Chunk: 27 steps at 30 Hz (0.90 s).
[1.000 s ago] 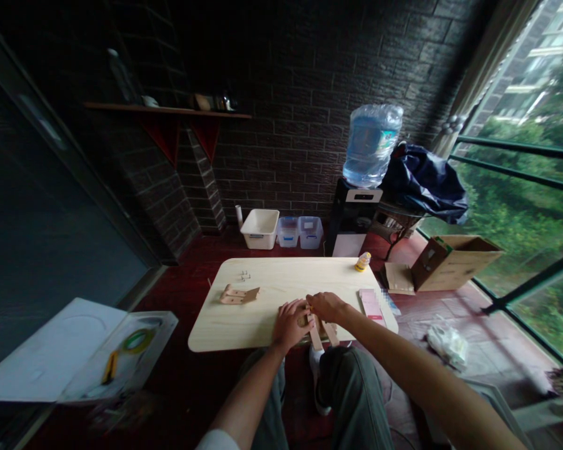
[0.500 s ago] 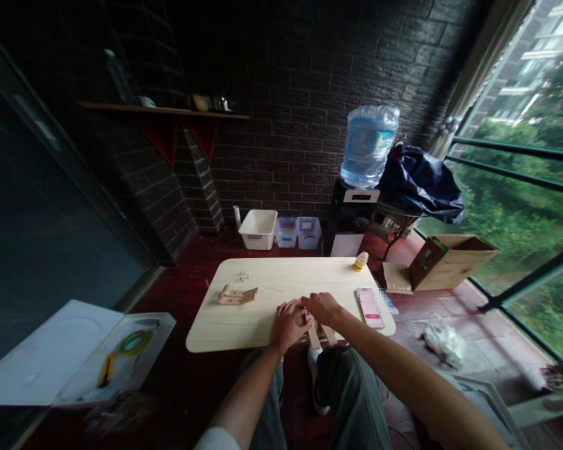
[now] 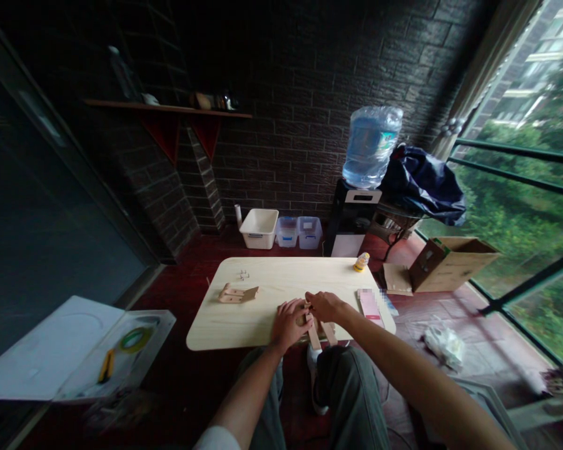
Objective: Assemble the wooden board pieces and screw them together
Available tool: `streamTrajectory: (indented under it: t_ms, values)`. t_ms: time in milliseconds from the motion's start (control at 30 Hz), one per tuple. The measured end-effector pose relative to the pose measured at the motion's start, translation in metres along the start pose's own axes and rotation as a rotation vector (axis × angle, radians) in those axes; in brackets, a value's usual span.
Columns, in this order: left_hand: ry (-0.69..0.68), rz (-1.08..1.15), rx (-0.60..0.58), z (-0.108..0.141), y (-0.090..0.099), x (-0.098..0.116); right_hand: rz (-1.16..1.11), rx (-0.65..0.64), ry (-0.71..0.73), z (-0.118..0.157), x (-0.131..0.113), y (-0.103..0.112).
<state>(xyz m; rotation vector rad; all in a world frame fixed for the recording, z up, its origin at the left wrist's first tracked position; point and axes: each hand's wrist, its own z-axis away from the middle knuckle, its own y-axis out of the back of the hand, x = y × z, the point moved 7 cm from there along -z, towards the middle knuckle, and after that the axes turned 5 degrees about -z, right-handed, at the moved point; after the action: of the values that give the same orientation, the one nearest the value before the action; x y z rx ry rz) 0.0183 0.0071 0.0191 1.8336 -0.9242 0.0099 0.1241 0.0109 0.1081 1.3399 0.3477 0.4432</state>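
Note:
A small wooden assembly with flat strips (image 3: 313, 338) lies at the table's near edge, the strips jutting over it toward my knees. Over its left side, my left hand (image 3: 289, 322) is wrapped and holds it against the table (image 3: 267, 269). My right hand (image 3: 327, 307) is closed above the assembly's far end, its fingertips pinched together; whatever they hold is hidden. To the left on the table lies a second wooden piece (image 3: 237, 294) with a raised plate, and behind it several small screws (image 3: 244, 275).
A phone (image 3: 370, 304) lies right of my right arm, and a small yellow-capped bottle (image 3: 361, 262) stands at the far right corner. An open case (image 3: 117, 350) with tools sits at left. Bins (image 3: 258, 230), a water dispenser (image 3: 354, 215) and a cardboard box (image 3: 450, 262) are beyond the table.
My right hand has shifted and turned slightly at the far end of the assembly. The left hand stays on it. The view has moved a little.

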Motion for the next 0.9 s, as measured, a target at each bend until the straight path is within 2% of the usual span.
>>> streamTrajectory:
  t_ms: [133, 233, 467, 700, 900]
  values:
    - [0.005, -0.004, 0.000, 0.001, -0.002, -0.002, 0.002, -0.086, -0.004, 0.002, 0.002, 0.005]
    - [0.019, -0.002, -0.015, 0.001, -0.004, -0.006, -0.017, -0.081, -0.002, 0.000, 0.002, 0.003]
    - [0.031, 0.005, -0.008, 0.000, -0.004, -0.007, -0.053, -0.042, -0.117, -0.004, 0.010, -0.009]
    - [0.018, 0.005, 0.001, 0.000, 0.000, -0.002, -0.032, -0.064, -0.057, 0.004, 0.006, -0.002]
    - [0.013, 0.001, -0.018, 0.000, -0.002, -0.004, 0.008, -0.039, -0.054, 0.004, 0.002, -0.011]
